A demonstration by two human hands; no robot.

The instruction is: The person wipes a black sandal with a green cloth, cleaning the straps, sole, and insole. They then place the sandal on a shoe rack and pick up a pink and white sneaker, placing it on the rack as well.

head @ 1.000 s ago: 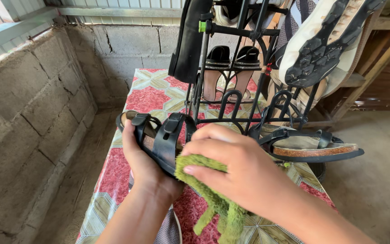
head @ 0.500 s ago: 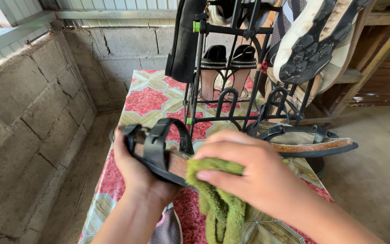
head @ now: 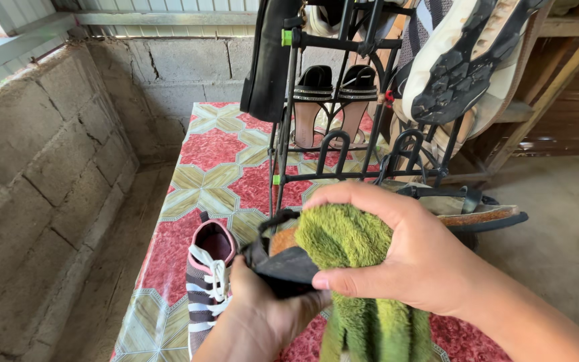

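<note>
My left hand (head: 263, 312) grips a black strappy sandal (head: 279, 258) from below, its heel end turned toward me. My right hand (head: 397, 251) holds a green fluffy cloth (head: 346, 245) and presses it against the sandal's top; the rest of the cloth hangs down between my arms. Both hands are above the red and cream patterned tabletop (head: 222, 174), just in front of a black metal shoe rack (head: 343, 134).
A striped sneaker with white laces (head: 208, 281) lies on the table left of my left hand. The rack holds heeled sandals (head: 333, 100), a white sports shoe (head: 464, 60) and a flat sandal (head: 477, 214). A concrete block wall (head: 41, 174) runs along the left.
My left hand has turned the sandal so its end faces me, and my right hand has slid the cloth up over it. The view shifted, bringing the striped sneaker into sight.
</note>
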